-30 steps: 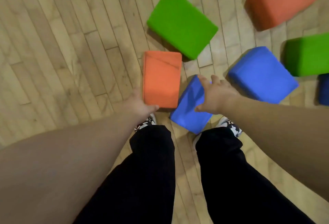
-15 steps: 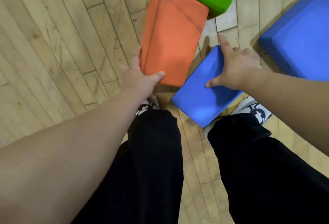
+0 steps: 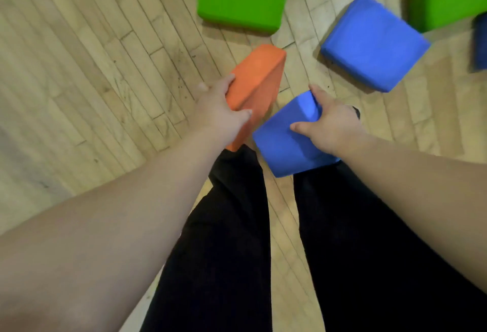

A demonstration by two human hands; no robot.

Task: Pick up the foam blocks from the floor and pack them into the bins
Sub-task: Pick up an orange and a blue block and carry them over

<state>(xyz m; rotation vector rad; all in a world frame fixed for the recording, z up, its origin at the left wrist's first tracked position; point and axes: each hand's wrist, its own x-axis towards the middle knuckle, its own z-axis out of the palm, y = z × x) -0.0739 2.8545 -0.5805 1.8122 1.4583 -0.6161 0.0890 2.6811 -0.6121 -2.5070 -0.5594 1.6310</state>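
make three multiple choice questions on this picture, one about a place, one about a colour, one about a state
1. Where is the loose blue block?
A. on the floor, beyond the right hand
B. under the left forearm
C. between the person's shoes

2. What colour is the block in the left hand?
A. green
B. orange
C. blue

3. What is the right hand doing?
A. lying flat on the floor
B. gripping a second blue block
C. curled on nothing

Answers:
1 A: it lies on the boards, up and to the right of the right hand.
2 B: the left hand's fingers and thumb wrap the near end of the orange block.
3 B: its thumb and fingers clamp that block's upper corner.
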